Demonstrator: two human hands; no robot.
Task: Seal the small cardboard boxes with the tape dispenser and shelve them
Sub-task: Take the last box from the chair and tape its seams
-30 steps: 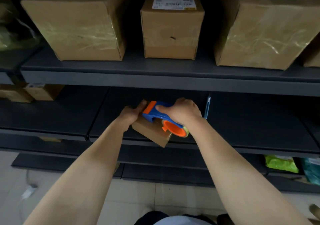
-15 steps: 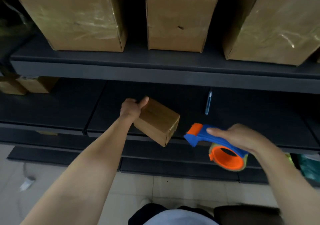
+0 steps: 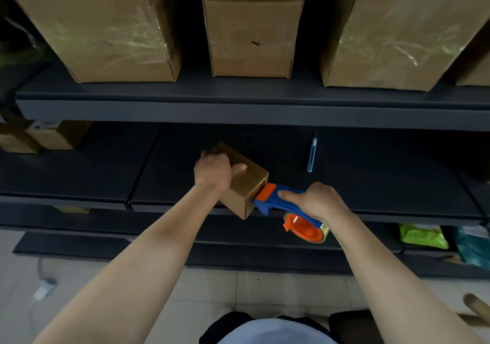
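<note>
A small brown cardboard box (image 3: 248, 187) sits tilted on the front part of the dark middle shelf (image 3: 371, 179). My left hand (image 3: 213, 170) grips its top left side, thumb across the upper face. My right hand (image 3: 316, 200) holds the blue and orange tape dispenser (image 3: 287, 208) by its handle. The dispenser's orange front end touches the box's right end face. The tape roll hangs below my right hand, over the shelf's front edge.
Three large taped cardboard boxes (image 3: 253, 25) stand on the upper shelf (image 3: 238, 110). A blue pen-like tool (image 3: 312, 154) lies on the middle shelf behind the dispenser. Small boxes (image 3: 45, 135) sit at the far left. Green and teal bags (image 3: 424, 236) lie low right.
My right hand pulled the dispenser off the box to the right and down, then brought it back against the box's right end. My left hand shifted its hold further over the box.
</note>
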